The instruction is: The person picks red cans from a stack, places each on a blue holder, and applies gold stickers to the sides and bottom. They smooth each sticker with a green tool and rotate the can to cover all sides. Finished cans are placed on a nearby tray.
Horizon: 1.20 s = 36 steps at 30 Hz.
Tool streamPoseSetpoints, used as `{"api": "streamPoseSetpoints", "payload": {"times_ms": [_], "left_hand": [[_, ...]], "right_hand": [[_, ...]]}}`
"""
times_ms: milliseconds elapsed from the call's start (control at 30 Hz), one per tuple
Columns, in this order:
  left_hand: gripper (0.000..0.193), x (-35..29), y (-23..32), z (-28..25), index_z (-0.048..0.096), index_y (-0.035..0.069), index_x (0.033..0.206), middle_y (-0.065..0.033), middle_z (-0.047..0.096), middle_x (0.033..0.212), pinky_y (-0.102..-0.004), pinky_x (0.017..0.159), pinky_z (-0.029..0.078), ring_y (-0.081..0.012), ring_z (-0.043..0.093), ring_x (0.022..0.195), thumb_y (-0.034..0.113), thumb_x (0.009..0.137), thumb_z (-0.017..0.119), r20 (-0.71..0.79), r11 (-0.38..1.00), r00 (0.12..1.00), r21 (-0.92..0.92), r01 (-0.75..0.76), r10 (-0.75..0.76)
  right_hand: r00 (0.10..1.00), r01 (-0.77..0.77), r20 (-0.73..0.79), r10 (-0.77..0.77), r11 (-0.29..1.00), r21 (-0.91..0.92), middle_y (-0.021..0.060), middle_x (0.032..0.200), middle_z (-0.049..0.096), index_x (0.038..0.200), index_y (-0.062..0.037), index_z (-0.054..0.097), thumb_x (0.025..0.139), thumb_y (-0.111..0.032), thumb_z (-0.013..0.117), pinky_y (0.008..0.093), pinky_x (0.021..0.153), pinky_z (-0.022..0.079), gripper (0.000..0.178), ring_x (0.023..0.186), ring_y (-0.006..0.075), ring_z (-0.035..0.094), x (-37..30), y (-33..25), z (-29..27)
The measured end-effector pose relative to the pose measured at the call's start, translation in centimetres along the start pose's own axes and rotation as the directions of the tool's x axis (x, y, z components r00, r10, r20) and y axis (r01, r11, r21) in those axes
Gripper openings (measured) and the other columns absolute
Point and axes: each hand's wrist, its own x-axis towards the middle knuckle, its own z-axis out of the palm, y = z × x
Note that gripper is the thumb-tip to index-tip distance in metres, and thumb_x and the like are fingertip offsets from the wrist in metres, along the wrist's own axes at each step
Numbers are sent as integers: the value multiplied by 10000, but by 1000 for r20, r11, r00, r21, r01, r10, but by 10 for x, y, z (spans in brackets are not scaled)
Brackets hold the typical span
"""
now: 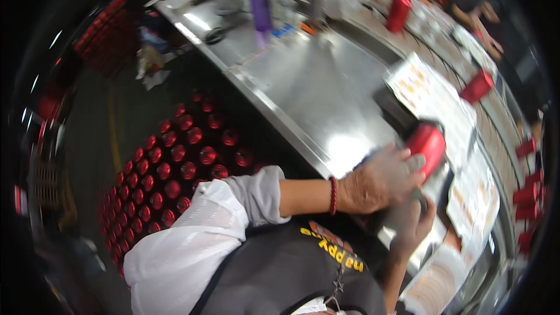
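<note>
My left hand (376, 182), with a dark red beaded bracelet, comes in from the left over the bench edge. Its fingers bend against the lower end of a shiny red bottle (427, 147), which leans with its dark end up and away from me. Just below, my right hand (413, 221) is closed, fingers curled around a dark rounded thing (419, 198) too blurred to name. The two hands almost meet, and motion smears both. White printed sheets (417, 84) with orange patterns lie beyond the bottle and along its right side.
The steel bench (315, 81) carries a purple bottle (260, 3) at its far end. Red bottles (477, 86) stand along a conveyor to the right, near a co-worker's hands (487, 26). Rows of red bottles (188, 170) fill the lower left. A whitish see-through shape (434, 283) is at lower right.
</note>
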Motion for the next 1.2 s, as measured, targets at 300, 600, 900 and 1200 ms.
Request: {"api": "streamPoseSetpoints", "payload": {"times_ms": [300, 600, 900, 1200], "left_hand": [[763, -16, -6, -9, 419, 100, 1511, -193, 528, 1440, -597, 1168, 233, -420, 484, 1342, 297, 857, 758, 61, 980, 979, 56, 193, -196], [737, -31, -17, -8, 440, 79, 1493, -238, 526, 1434, -600, 1155, 269, -380, 489, 1356, 356, 878, 738, 110, 925, 942, -184, 334, -318], [921, -6, -11, -2, 321, -15, 1528, -210, 528, 1431, -574, 1183, 217, -401, 464, 1371, 414, 845, 768, 126, 995, 987, 46, 94, -99], [857, -33, -16, 4, 348, -102, 1489, -249, 499, 1459, -453, 1163, 304, -377, 508, 1336, 574, 989, 516, 141, 913, 931, -192, 360, -338]], "right_hand": [[999, 17, 51, -17, 1000, -5, 69, 1015, 628, 1166, 4, 570, 1002, -158, 588, 258, 846, 476, 232, 927, 119, 578, -1, -17, 0], [996, 0, 87, -2, 1000, 20, 35, 964, 625, 1157, -5, 579, 992, -134, 597, 239, 792, 482, 210, 864, 87, 565, -4, -17, 0], [994, 36, 102, -29, 997, -63, 97, 986, 660, 1187, 3, 586, 960, -64, 590, 274, 748, 520, 237, 884, 135, 619, -3, -14, -15], [942, 89, -54, -332, 402, -911, 182, 1397, 577, 1122, -66, 746, 786, 131, 457, 394, 1132, 387, 485, 1325, 365, 503, 98, 46, -243]]}}
